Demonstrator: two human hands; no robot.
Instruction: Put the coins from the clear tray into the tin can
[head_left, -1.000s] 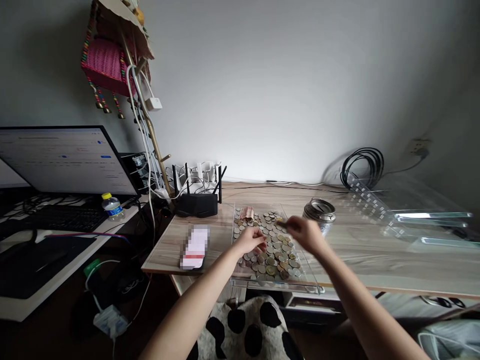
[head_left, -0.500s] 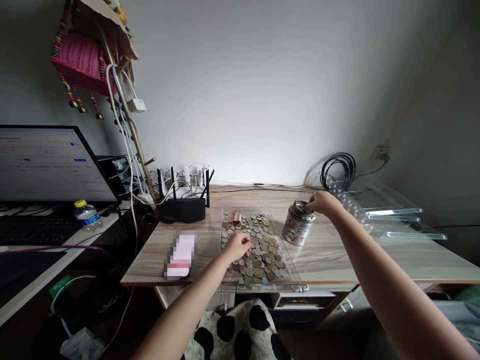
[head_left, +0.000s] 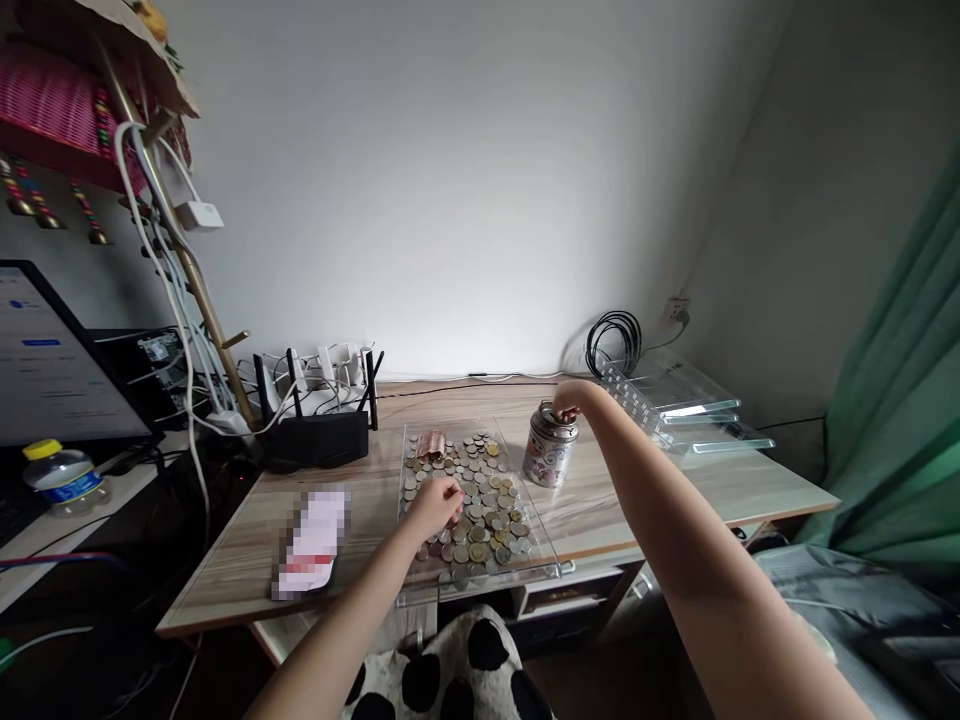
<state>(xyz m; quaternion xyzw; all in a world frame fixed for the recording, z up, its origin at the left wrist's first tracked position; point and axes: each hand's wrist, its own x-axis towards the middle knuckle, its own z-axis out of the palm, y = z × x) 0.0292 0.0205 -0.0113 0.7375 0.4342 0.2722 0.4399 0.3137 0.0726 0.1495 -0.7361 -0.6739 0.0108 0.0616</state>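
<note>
- The right hand (head_left: pixel 571 400) is stretched out over the top of the can (head_left: pixel 550 452). Its fingers are drawn together and point down at the lid. Whether they pinch a coin is too small to tell.
- The can stands upright on the counter (head_left: pixel 675 490), top facing up, just beside the far right corner of the tray (head_left: pixel 553 568).
- The left hand (head_left: pixel 435 500) rests knuckles-up on the coins (head_left: pixel 487 520), which lie flat and spread across the clear tray. Its fingers curl down among them and the tips are hidden, so I cannot tell if they grip anything.
- The can lies right of and beyond the left hand. The right hand is much the nearer to it, and the left is nearer the coins.
- Left of the tray lies a blurred paper (head_left: pixel 311 540), with a router (head_left: pixel 315 436) behind it.
</note>
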